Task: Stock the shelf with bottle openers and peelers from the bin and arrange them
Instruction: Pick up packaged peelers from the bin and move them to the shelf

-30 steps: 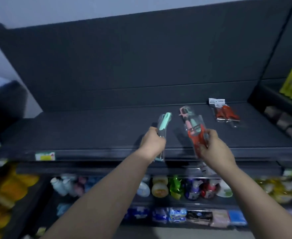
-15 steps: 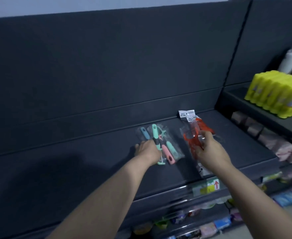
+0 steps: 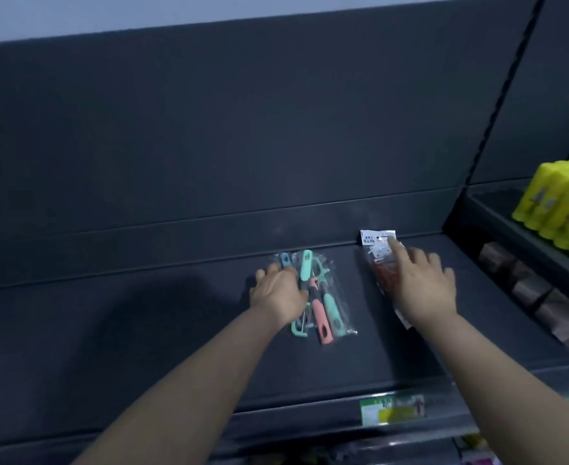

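Bare forearms (image 3: 192, 374) run to the left hand (image 3: 278, 293) and right hand (image 3: 424, 290).

Dim dark shelf (image 3: 142, 330), pale wall (image 3: 142, 15) above.

peelers (image 3: 316, 297) on shelf (image 3: 142, 330), bottle openers (image 3: 382, 263) to their right

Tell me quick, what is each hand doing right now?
Left hand: open, resting on the peeler packs.
Right hand: open, fingers straight, touching the red packet.
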`<action>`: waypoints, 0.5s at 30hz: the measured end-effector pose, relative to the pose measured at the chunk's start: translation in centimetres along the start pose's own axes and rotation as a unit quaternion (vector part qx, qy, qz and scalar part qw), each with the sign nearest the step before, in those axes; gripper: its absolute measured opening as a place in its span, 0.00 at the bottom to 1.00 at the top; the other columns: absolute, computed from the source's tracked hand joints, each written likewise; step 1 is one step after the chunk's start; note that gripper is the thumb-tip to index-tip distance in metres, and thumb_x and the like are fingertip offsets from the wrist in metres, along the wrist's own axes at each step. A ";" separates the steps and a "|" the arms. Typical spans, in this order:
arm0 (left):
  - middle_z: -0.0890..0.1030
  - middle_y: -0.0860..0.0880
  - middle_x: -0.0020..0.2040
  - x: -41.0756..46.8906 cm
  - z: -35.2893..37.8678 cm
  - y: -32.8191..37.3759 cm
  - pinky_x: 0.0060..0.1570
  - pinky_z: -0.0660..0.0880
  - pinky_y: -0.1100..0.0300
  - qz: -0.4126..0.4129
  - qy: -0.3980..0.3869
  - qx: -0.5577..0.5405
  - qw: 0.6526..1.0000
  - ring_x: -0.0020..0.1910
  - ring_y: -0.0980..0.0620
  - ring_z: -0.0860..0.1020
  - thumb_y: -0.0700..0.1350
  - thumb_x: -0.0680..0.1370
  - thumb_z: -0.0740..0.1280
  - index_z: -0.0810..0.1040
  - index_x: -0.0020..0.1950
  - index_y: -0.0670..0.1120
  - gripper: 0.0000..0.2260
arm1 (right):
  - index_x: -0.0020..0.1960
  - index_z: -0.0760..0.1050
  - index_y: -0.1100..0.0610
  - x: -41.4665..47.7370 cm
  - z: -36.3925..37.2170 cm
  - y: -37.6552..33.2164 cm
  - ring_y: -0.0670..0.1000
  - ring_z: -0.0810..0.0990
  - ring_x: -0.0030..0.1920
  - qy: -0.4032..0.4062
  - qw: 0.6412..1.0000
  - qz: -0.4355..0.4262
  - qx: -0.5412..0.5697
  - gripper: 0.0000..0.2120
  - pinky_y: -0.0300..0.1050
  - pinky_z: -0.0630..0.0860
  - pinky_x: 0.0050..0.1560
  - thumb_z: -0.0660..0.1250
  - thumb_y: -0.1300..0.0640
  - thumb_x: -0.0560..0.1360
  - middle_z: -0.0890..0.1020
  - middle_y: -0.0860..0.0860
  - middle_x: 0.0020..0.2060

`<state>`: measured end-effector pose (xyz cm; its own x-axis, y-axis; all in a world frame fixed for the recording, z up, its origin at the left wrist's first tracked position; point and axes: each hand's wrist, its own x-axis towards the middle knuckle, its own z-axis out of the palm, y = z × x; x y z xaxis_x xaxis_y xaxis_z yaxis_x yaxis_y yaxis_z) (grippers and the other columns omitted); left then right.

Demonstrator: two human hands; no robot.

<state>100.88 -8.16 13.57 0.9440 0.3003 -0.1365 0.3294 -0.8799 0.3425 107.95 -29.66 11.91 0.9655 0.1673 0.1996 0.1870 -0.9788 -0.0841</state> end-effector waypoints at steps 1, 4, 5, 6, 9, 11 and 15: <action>0.68 0.47 0.68 0.0 0.1 0.2 0.64 0.68 0.47 -0.004 0.003 0.010 1.000 0.65 0.43 0.64 0.51 0.79 0.61 0.73 0.63 0.48 0.14 | 0.74 0.57 0.44 0.3 0.3 0.5 0.56 0.67 0.63 -0.010 0.999 -0.026 -0.034 0.26 0.52 0.67 0.56 0.58 0.51 0.78 0.70 0.50 0.66; 0.69 0.46 0.68 -0.1 0.5 0.6 0.64 0.67 0.47 -0.011 0.016 0.057 0.998 0.65 0.44 0.64 0.49 0.79 0.60 0.72 0.65 0.48 0.15 | 0.66 0.70 0.44 1.0 0.4 1.0 0.55 0.67 0.62 -0.040 0.997 -0.052 -0.047 0.19 0.51 0.66 0.56 0.56 0.55 0.77 0.70 0.49 0.65; 0.69 0.46 0.68 -0.3 0.7 0.5 0.63 0.67 0.48 -0.015 0.022 0.074 0.997 0.65 0.44 0.64 0.48 0.79 0.60 0.72 0.66 0.48 0.16 | 0.65 0.71 0.45 1.1 0.2 0.9 0.55 0.67 0.62 -0.030 0.997 -0.060 -0.042 0.18 0.51 0.65 0.56 0.57 0.55 0.76 0.71 0.49 0.64; 0.69 0.47 0.68 -0.5 0.9 0.5 0.62 0.66 0.48 -0.021 0.031 0.093 0.995 0.65 0.44 0.64 0.47 0.79 0.60 0.71 0.67 0.48 0.16 | 0.64 0.72 0.46 1.2 0.0 0.7 0.55 0.67 0.62 -0.013 0.996 -0.075 -0.038 0.17 0.51 0.65 0.56 0.58 0.56 0.76 0.71 0.50 0.63; 0.72 0.46 0.64 -1.6 1.1 0.2 0.56 0.68 0.49 -0.044 0.065 0.155 0.985 0.62 0.44 0.67 0.45 0.78 0.61 0.72 0.63 0.47 0.14 | 0.65 0.71 0.47 1.0 -0.9 -0.6 0.56 0.68 0.63 0.015 0.989 -0.147 -0.023 0.21 0.52 0.65 0.57 0.59 0.60 0.74 0.72 0.50 0.63; 0.74 0.46 0.62 -2.9 1.0 -0.5 0.54 0.69 0.50 -0.065 0.087 0.172 0.979 0.61 0.44 0.68 0.46 0.78 0.61 0.73 0.61 0.47 0.13 | 0.66 0.70 0.47 0.4 -1.7 -2.0 0.55 0.68 0.64 0.019 0.978 -0.207 -0.016 0.22 0.52 0.66 0.59 0.58 0.60 0.73 0.72 0.50 0.64; 0.75 0.47 0.61 -7.5 1.3 -3.5 0.51 0.70 0.52 -0.118 0.125 0.160 0.972 0.60 0.45 0.70 0.44 0.78 0.61 0.74 0.62 0.46 0.13 | 0.65 0.70 0.48 -2.2 -2.1 -5.8 0.54 0.68 0.64 0.002 0.948 -0.318 0.018 0.20 0.51 0.66 0.58 0.60 0.58 0.75 0.72 0.49 0.64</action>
<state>92.60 -7.82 12.14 0.8306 0.5527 0.0680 0.5529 -0.8331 0.0172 104.31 -24.59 14.03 0.6544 0.7219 0.2248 0.7376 -0.6749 0.0203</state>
